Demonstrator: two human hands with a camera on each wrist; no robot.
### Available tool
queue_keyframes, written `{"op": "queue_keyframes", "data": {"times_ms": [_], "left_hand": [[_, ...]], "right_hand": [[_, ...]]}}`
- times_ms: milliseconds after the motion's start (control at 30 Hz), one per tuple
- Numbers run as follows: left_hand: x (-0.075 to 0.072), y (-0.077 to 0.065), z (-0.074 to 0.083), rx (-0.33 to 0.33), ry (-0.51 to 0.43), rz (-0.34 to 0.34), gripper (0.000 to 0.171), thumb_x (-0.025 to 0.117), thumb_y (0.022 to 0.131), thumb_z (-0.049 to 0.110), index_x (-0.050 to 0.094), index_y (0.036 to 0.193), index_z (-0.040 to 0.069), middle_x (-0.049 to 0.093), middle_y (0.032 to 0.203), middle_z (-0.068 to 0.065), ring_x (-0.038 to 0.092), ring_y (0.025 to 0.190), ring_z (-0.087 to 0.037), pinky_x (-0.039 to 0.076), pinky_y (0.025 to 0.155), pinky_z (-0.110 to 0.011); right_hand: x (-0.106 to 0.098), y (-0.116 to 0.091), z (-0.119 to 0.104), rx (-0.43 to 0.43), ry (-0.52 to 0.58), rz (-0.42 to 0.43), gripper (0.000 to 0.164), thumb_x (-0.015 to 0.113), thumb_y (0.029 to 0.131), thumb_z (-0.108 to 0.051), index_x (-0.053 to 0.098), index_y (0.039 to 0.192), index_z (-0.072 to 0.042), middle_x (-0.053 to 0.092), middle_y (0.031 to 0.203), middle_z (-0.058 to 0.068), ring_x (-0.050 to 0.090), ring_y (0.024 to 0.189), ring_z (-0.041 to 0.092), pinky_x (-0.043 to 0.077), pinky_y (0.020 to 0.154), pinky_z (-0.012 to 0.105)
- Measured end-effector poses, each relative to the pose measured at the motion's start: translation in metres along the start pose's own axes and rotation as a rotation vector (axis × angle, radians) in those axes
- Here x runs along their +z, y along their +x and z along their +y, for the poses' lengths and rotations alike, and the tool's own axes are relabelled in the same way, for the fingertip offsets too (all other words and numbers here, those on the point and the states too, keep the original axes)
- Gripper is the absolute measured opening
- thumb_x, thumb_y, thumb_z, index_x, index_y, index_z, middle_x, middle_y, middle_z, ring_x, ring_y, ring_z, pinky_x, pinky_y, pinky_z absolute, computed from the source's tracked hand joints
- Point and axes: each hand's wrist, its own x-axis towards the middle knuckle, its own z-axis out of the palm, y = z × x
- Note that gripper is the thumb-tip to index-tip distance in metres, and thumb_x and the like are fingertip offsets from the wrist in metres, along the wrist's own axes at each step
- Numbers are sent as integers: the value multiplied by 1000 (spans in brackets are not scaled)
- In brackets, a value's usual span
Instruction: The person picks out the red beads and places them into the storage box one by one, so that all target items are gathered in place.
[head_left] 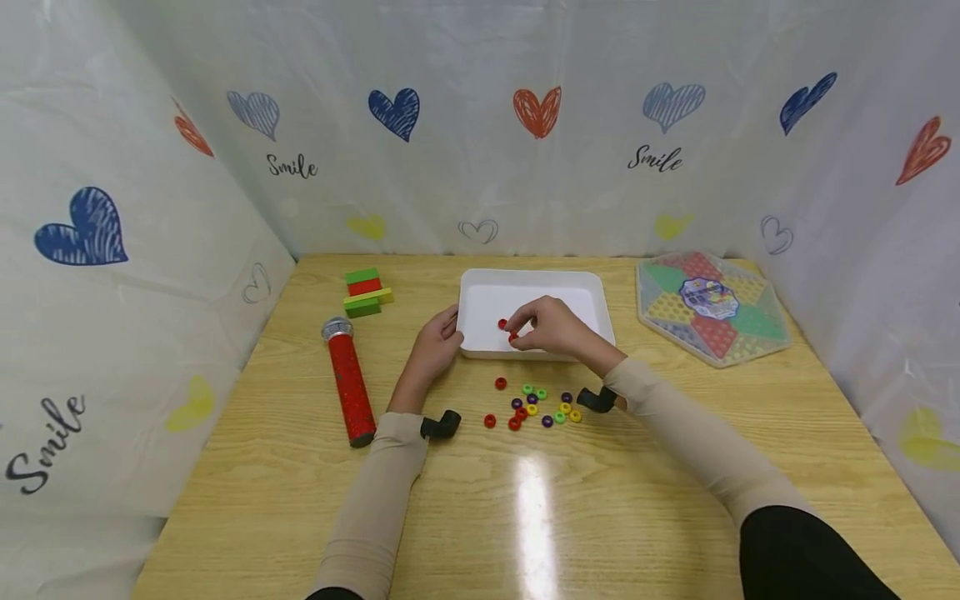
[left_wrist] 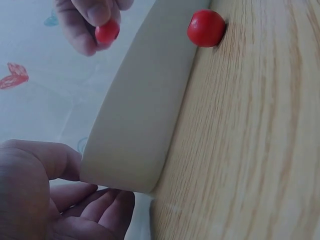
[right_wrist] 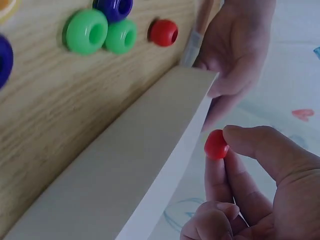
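Observation:
A white tray (head_left: 480, 353) stands on the table with a red bead (head_left: 502, 324) inside it. My left hand (head_left: 437, 346) grips the tray at its front left corner, thumb and fingers on either side of the wall (left_wrist: 135, 115). Above the tray, my right hand (head_left: 553, 325) pinches another red bead (right_wrist: 216, 145) between thumb and fingertips. That pinched bead (left_wrist: 107, 32) also shows in the left wrist view, higher than the tray wall. In front of the tray lie several loose beads, among them a red bead (head_left: 501, 383), a green bead (head_left: 528, 389) and a yellow bead (head_left: 575, 416).
Left of the tray lies a red microphone-shaped tube (head_left: 351, 387) with a silver head. Green, red and yellow blocks (head_left: 364, 286) sit behind it. A hexagonal Chinese checkers board (head_left: 738, 321) lies at the right. A white curtain (head_left: 465, 167) printed with hearts surrounds the table.

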Motion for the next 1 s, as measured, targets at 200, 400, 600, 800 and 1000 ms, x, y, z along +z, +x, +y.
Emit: {"op": "queue_keyframes", "data": {"times_ms": [200, 400, 600, 800, 1000], "left_hand": [[-1, 0, 1, -28, 13, 7, 59, 49, 98, 6, 38, 156, 7, 40, 161, -13, 43, 146, -25, 41, 117, -37], [-1, 0, -1, -11, -3, 1, 59, 49, 98, 4, 38, 156, 4, 40, 160, -15, 43, 146, -27, 41, 117, -37], [0, 0, -2, -7, -7, 3, 58, 49, 98, 4, 38, 156, 4, 40, 160, -15, 43, 146, -26, 42, 117, -36], [-1, 0, -3, -13, 0, 4, 58, 49, 98, 5, 39, 156, 5, 41, 160, -14, 44, 146, -26, 42, 116, -37], [-1, 1, -3, -12, -5, -3, 59, 50, 98, 5, 38, 156, 5, 40, 160, -14, 45, 145, -24, 42, 116, -36]], "right_hand": [[-9, 17, 6, 64, -13, 6, 23, 78, 85, -15, 79, 106, -7, 78, 104, 8, 64, 85, 21, 51, 67, 29], [-16, 34, 13, 101, -29, 6, 25, 77, 87, -14, 77, 110, -4, 77, 107, 10, 67, 90, 23, 55, 75, 33], [-18, 49, 18, 149, -12, -3, 27, 77, 88, -14, 76, 112, -3, 76, 110, 12, 69, 84, 22, 55, 74, 31], [-16, 59, 28, 190, 11, -7, 26, 77, 87, -15, 77, 112, -6, 76, 106, 10, 64, 78, 19, 51, 65, 27], [-12, 66, 37, 208, 29, -1, 25, 78, 86, -14, 78, 110, -6, 76, 101, 9, 64, 76, 16, 52, 65, 26]]}}
